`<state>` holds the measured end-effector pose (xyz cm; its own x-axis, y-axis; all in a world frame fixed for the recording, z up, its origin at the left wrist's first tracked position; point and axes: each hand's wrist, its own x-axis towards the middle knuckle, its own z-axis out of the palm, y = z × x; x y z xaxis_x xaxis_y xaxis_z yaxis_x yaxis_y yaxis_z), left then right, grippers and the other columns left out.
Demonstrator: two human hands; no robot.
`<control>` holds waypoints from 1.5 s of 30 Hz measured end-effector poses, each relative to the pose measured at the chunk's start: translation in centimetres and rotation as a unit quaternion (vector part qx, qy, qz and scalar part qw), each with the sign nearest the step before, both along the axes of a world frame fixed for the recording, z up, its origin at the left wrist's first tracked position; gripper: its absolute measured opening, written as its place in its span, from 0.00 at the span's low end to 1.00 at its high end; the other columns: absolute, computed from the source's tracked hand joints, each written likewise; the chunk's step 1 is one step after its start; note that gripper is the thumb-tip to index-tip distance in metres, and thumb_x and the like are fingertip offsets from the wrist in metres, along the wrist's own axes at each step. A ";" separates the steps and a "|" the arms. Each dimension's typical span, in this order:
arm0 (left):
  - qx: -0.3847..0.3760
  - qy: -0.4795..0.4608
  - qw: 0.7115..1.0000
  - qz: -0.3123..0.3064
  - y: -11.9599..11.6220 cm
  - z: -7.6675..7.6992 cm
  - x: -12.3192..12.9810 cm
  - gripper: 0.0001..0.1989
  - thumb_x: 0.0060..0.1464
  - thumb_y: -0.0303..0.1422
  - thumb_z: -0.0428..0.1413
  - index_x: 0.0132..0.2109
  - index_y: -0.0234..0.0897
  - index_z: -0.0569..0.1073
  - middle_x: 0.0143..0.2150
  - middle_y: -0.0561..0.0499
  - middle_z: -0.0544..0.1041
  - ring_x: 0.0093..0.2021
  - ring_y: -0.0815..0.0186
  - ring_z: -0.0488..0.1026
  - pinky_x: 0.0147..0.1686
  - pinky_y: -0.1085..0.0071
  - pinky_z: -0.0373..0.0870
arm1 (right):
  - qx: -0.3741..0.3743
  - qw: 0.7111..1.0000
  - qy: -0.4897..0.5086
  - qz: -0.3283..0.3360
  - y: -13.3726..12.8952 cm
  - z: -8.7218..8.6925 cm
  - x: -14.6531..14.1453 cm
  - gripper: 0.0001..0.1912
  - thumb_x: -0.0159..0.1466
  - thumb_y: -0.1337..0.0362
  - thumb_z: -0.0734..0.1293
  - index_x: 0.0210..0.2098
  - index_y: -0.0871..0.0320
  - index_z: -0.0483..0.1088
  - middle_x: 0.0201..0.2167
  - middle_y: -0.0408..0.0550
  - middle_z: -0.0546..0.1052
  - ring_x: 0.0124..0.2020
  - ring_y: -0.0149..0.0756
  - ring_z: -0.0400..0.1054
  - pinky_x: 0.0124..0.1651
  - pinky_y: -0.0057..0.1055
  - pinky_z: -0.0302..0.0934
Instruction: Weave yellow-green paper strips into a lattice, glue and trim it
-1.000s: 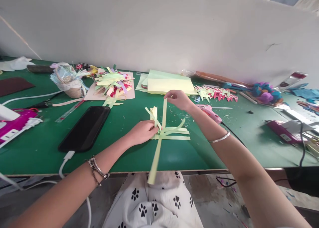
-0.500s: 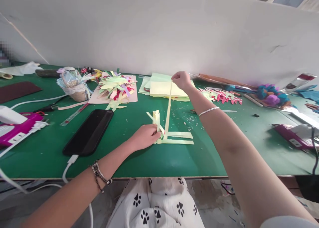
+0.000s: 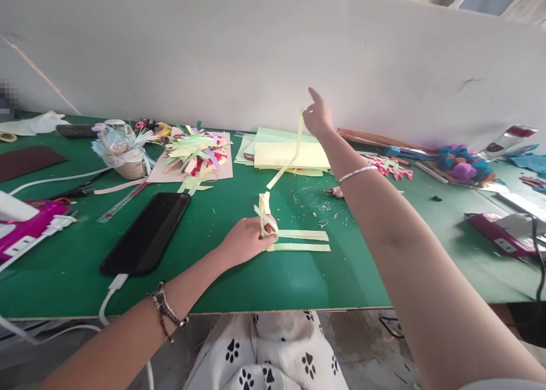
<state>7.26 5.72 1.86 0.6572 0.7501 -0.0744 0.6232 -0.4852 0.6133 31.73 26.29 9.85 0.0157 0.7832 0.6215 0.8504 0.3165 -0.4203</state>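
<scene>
My left hand (image 3: 247, 240) rests near the table's front, closed around a small woven piece of pale yellow-green paper strips (image 3: 265, 204). Two flat strip ends (image 3: 303, 247) stick out of it to the right, lying on the green table. High over the table my right hand (image 3: 318, 115) pinches the top of a long pale yellow paper strip (image 3: 296, 151), its index finger stretched upward. That strip hangs down, bent midway, its lower end just above the woven piece. Behind it lies a stack of yellow and green paper sheets (image 3: 273, 155).
A black phone (image 3: 147, 231) on a white cable lies left of my left hand. A heap of coloured paper strips (image 3: 198, 151) sits on a pink sheet behind it. Further left stands a small decorated basket (image 3: 128, 157). A purple power strip (image 3: 507, 236) is at the right.
My right hand has risen, lifting the long strip; its lower end has come away from the woven piece. My left hand stays in nearly the same place.
</scene>
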 end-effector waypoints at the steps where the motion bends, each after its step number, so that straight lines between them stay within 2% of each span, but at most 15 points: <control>1: 0.003 0.010 1.000 0.003 -0.1 0.0 0.1 0.11 0.54 0.37 0.45 0.27 0.39 0.62 0.25 0.54 0.69 0.25 0.66 0.66 0.29 0.71 0.60 | -0.021 0.999 0.024 -0.011 -1.3 -0.1 -0.5 0.23 0.58 0.71 0.55 0.53 0.60 0.59 0.40 0.51 0.68 0.39 0.36 0.66 0.43 0.38 0.61; 3: 0.016 0.027 0.999 0.014 -0.2 -0.1 0.3 0.13 0.55 0.38 0.45 0.25 0.38 0.61 0.24 0.54 0.68 0.25 0.66 0.66 0.29 0.71 0.59 | -0.057 0.997 0.050 0.007 -4.8 -0.3 -1.7 0.22 0.55 0.73 0.57 0.50 0.60 0.63 0.40 0.51 0.69 0.38 0.34 0.66 0.42 0.36 0.61; 5: 0.048 0.034 0.998 0.024 -0.3 -0.4 0.5 0.15 0.56 0.39 0.44 0.25 0.38 0.62 0.26 0.54 0.68 0.25 0.66 0.66 0.30 0.70 0.58 | -0.085 0.993 0.065 0.052 -9.2 -0.4 -2.8 0.17 0.56 0.72 0.57 0.43 0.59 0.67 0.38 0.49 0.70 0.34 0.32 0.66 0.40 0.34 0.61; 8: 0.101 0.059 0.993 0.026 -0.4 -0.9 0.8 0.18 0.58 0.43 0.43 0.25 0.37 0.62 0.27 0.53 0.68 0.24 0.68 0.64 0.29 0.70 0.56 | -0.082 0.988 0.065 0.117 -16.2 -0.5 -3.8 0.11 0.59 0.68 0.56 0.35 0.58 0.69 0.35 0.47 0.72 0.32 0.31 0.67 0.39 0.32 0.62; 10: 0.117 0.070 0.990 0.027 -0.4 -1.0 0.9 0.19 0.58 0.43 0.42 0.25 0.37 0.63 0.27 0.53 0.66 0.22 0.69 0.63 0.29 0.71 0.55 | -0.076 0.985 0.056 0.142 -20.5 -1.0 -4.0 0.11 0.60 0.68 0.55 0.35 0.56 0.68 0.33 0.46 0.72 0.34 0.32 0.67 0.39 0.32 0.63; 13: 0.096 0.055 0.994 0.021 -0.4 -1.0 0.9 0.19 0.59 0.41 0.41 0.24 0.37 0.64 0.26 0.54 0.65 0.24 0.68 0.63 0.29 0.71 0.55 | -0.063 0.987 0.022 0.146 -25.5 -2.6 -3.9 0.10 0.61 0.66 0.56 0.31 0.53 0.68 0.30 0.46 0.71 0.33 0.35 0.67 0.36 0.34 0.63; 16: 0.066 0.031 0.997 0.016 -0.3 -0.8 0.8 0.20 0.60 0.40 0.39 0.25 0.37 0.65 0.26 0.54 0.67 0.27 0.67 0.65 0.30 0.71 0.55 | -0.092 0.981 -0.013 0.171 -28.4 -4.9 -3.8 0.11 0.62 0.67 0.55 0.34 0.51 0.68 0.32 0.46 0.72 0.35 0.36 0.67 0.37 0.35 0.64; 18: 0.056 0.020 0.998 0.017 -0.2 -0.7 0.7 0.18 0.59 0.40 0.40 0.27 0.37 0.66 0.27 0.54 0.68 0.27 0.67 0.65 0.30 0.72 0.56 | -0.155 0.969 -0.066 0.182 -29.4 -6.4 -3.8 0.11 0.62 0.67 0.56 0.38 0.51 0.68 0.36 0.48 0.72 0.37 0.36 0.67 0.38 0.35 0.64; 21: 0.053 0.011 0.998 0.017 -0.1 -0.8 0.6 0.15 0.57 0.39 0.43 0.28 0.38 0.66 0.29 0.54 0.69 0.29 0.67 0.65 0.30 0.72 0.56 | -0.222 0.952 -0.138 0.157 -29.8 -8.1 -3.9 0.11 0.62 0.66 0.58 0.43 0.52 0.68 0.41 0.49 0.71 0.39 0.40 0.67 0.39 0.39 0.64; 24: 0.049 0.006 0.999 0.010 -0.1 -0.9 0.5 0.12 0.55 0.37 0.46 0.29 0.38 0.67 0.30 0.54 0.70 0.29 0.68 0.66 0.30 0.73 0.57 | -0.245 0.951 -0.121 0.143 -29.4 -8.9 -4.0 0.12 0.62 0.66 0.60 0.44 0.53 0.67 0.41 0.49 0.70 0.41 0.39 0.65 0.41 0.38 0.64; 27: 0.047 -0.001 0.999 -0.001 -0.1 -0.8 0.4 0.09 0.54 0.36 0.48 0.28 0.38 0.67 0.31 0.55 0.71 0.27 0.69 0.65 0.28 0.74 0.57 | -0.260 0.952 -0.081 0.139 -28.6 -9.0 -4.0 0.09 0.60 0.66 0.62 0.41 0.54 0.68 0.39 0.48 0.70 0.40 0.38 0.64 0.40 0.36 0.64; 32: 0.054 -0.006 0.998 -0.007 -0.1 -0.7 0.3 0.08 0.52 0.34 0.49 0.28 0.39 0.68 0.31 0.56 0.71 0.27 0.70 0.66 0.27 0.74 0.57 | -0.258 0.950 -0.097 0.146 -27.6 -9.1 -3.9 0.04 0.60 0.66 0.63 0.35 0.55 0.69 0.36 0.47 0.71 0.37 0.36 0.64 0.38 0.32 0.61; 40: 0.052 -0.010 0.998 -0.014 -0.1 -0.8 0.2 0.08 0.53 0.34 0.48 0.29 0.39 0.69 0.31 0.55 0.71 0.28 0.69 0.66 0.27 0.75 0.58 | -0.177 0.933 -0.261 0.171 -27.1 -9.1 -3.6 0.11 0.66 0.69 0.55 0.35 0.58 0.69 0.31 0.47 0.71 0.31 0.32 0.65 0.35 0.30 0.56; 43: 0.037 -0.014 0.999 -0.013 0.0 -0.9 0.1 0.09 0.53 0.33 0.47 0.31 0.40 0.70 0.32 0.55 0.70 0.28 0.70 0.67 0.27 0.75 0.59 | -0.181 0.933 -0.261 0.168 -27.3 -9.0 -3.7 0.12 0.66 0.68 0.55 0.35 0.58 0.68 0.31 0.47 0.71 0.31 0.33 0.65 0.35 0.30 0.57; 45: 0.033 -0.020 0.999 -0.014 0.1 -1.1 0.1 0.09 0.52 0.31 0.46 0.31 0.40 0.71 0.31 0.55 0.70 0.28 0.70 0.67 0.27 0.75 0.58 | -0.192 0.936 -0.238 0.176 -27.6 -9.0 -4.1 0.09 0.65 0.64 0.57 0.39 0.57 0.68 0.34 0.48 0.71 0.34 0.34 0.65 0.36 0.31 0.58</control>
<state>7.33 5.80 0.75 0.6795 0.7337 0.0023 0.5842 -0.5429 0.6033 27.65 -1.32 0.83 -0.4918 0.8552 0.1635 0.8422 0.5149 -0.1599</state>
